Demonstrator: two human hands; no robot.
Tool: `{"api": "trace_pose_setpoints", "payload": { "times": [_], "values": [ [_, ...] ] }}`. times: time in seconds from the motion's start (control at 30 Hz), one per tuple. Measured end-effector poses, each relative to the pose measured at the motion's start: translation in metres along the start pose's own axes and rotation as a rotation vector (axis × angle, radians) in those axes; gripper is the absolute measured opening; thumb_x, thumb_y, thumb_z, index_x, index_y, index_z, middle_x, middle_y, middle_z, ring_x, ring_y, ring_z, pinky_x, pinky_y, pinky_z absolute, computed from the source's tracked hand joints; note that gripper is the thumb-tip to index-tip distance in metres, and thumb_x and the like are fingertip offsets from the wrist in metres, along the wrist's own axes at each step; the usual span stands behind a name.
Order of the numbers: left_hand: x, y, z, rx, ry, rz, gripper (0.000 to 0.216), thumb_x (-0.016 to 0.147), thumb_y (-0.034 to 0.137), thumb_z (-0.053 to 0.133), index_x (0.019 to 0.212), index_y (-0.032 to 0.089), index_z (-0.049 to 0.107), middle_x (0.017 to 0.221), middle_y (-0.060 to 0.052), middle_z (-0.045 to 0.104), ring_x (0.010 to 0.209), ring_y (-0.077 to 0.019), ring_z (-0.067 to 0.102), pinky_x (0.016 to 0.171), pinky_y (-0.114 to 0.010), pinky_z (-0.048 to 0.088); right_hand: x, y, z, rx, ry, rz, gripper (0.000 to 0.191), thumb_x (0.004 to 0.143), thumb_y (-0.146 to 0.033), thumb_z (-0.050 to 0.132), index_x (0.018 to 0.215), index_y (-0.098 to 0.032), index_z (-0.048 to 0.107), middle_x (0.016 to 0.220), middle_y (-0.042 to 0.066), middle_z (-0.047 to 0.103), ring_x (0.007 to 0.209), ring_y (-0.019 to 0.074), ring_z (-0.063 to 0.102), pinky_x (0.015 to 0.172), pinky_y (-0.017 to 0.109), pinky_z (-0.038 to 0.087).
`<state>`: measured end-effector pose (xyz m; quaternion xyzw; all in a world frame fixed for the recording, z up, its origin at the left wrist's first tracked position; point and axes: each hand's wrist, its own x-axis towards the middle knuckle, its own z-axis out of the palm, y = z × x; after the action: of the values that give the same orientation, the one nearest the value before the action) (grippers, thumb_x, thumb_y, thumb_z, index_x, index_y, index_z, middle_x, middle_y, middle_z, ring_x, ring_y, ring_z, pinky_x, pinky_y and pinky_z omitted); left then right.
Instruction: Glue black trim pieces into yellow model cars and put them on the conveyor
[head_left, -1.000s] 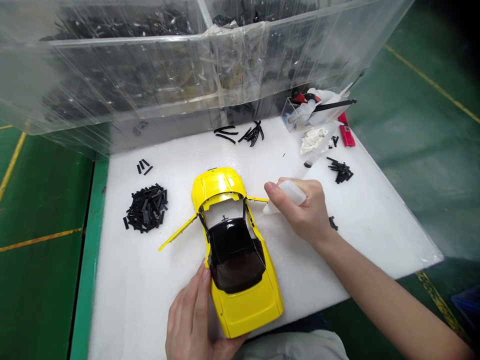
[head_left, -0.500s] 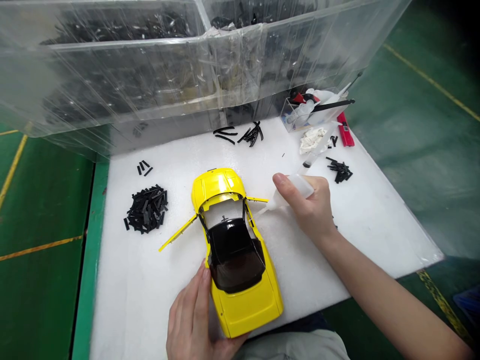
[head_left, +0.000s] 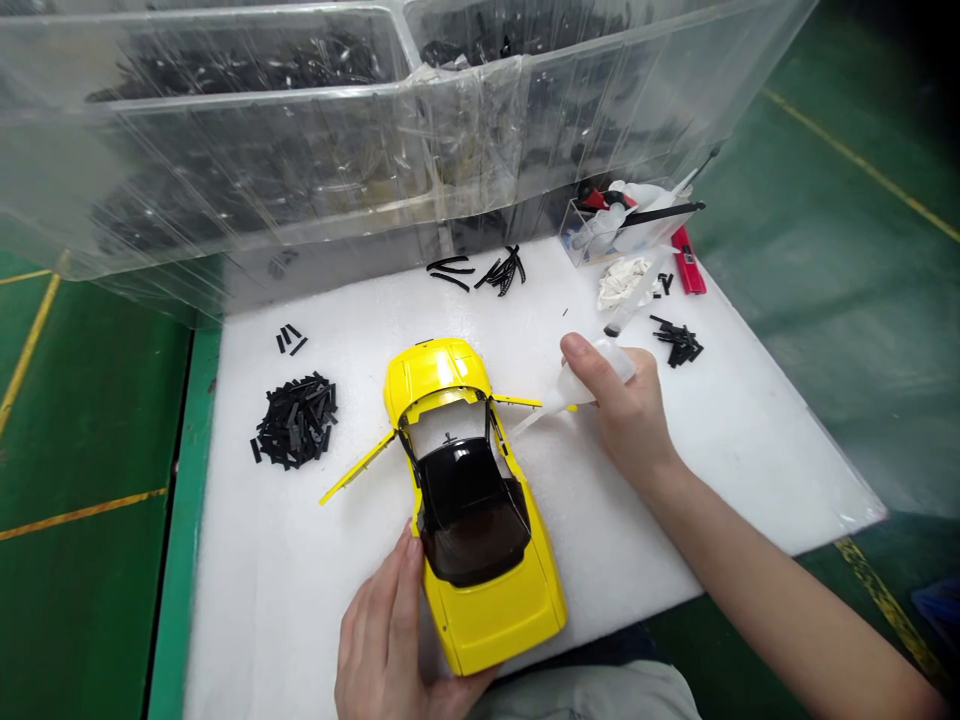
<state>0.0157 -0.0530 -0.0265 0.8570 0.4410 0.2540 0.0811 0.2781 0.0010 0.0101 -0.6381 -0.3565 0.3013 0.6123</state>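
A yellow model car body (head_left: pixel 499 622) with a black roof lies on the white foam board, both doors swung out. My left hand (head_left: pixel 390 630) grips its rear left side, the fingers along the flank and the thumb low by the back end. In my right hand (head_left: pixel 626 405) is a translucent squeeze bottle (head_left: pixel 571 388) with a long thin nozzle. Its tip is close to the right door opening; whether it touches cannot be made out. The fingers behind the bottle are partly hidden.
Black strips lie in a large pile (head_left: pixel 296 420) at left and a smaller pile (head_left: pixel 677 342) at right. Curved black pieces (head_left: pixel 506 270) lie at the back. A clear small box (head_left: pixel 596 235) of tools, white crumpled material (head_left: pixel 624 283) and large clear bins (head_left: pixel 300 150) stand behind.
My right hand and the squeeze bottle have shifted slightly right, with the nozzle still near the right door opening. My left hand and the car body have hardly moved.
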Motion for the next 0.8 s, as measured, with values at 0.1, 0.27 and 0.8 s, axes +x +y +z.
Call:
{"api": "trace_pose_setpoints", "payload": {
  "times": [0.1, 0.27, 0.8],
  "values": [
    [-0.001, -0.001, 0.001, -0.003, -0.007, -0.007, 0.081, 0.087, 0.059, 0.055, 0.154, 0.021, 0.029, 0.127, -0.017, 0.063, 0.107, -0.0296, 0.065, 0.088, -0.04, 0.052, 0.003, 0.004, -0.002, 0.111, 0.019, 0.075, 0.055, 0.083, -0.053, 0.066, 0.051, -0.021, 0.034, 0.051, -0.006, 0.03, 0.048, 0.0077, 0.027, 0.043, 0.026, 0.022],
    [-0.001, -0.001, 0.002, -0.023, 0.003, 0.004, 0.083, 0.086, 0.061, 0.057, 0.153, 0.02, 0.03, 0.128, -0.018, 0.062, 0.11, -0.0311, 0.063, 0.089, -0.041, 0.051, 0.009, -0.018, -0.001, 0.283, 0.032, 0.11, 0.054, 0.081, -0.05, 0.065, 0.051, -0.024, 0.029, 0.048, -0.007, 0.023, 0.045, 0.0092, 0.024, 0.041, 0.027, 0.023],
    [0.002, 0.002, -0.002, -0.086, 0.096, 0.077, 0.066, 0.089, 0.051, 0.058, 0.131, 0.001, 0.052, 0.123, -0.023, 0.064, 0.112, -0.0289, 0.059, 0.096, -0.037, 0.043, -0.028, -0.044, 0.102, -0.471, -0.103, -0.673, 0.045, 0.086, -0.02, 0.057, 0.053, -0.022, 0.027, 0.049, -0.005, 0.029, 0.049, 0.0099, 0.026, 0.052, 0.029, 0.025]
  ]
}}
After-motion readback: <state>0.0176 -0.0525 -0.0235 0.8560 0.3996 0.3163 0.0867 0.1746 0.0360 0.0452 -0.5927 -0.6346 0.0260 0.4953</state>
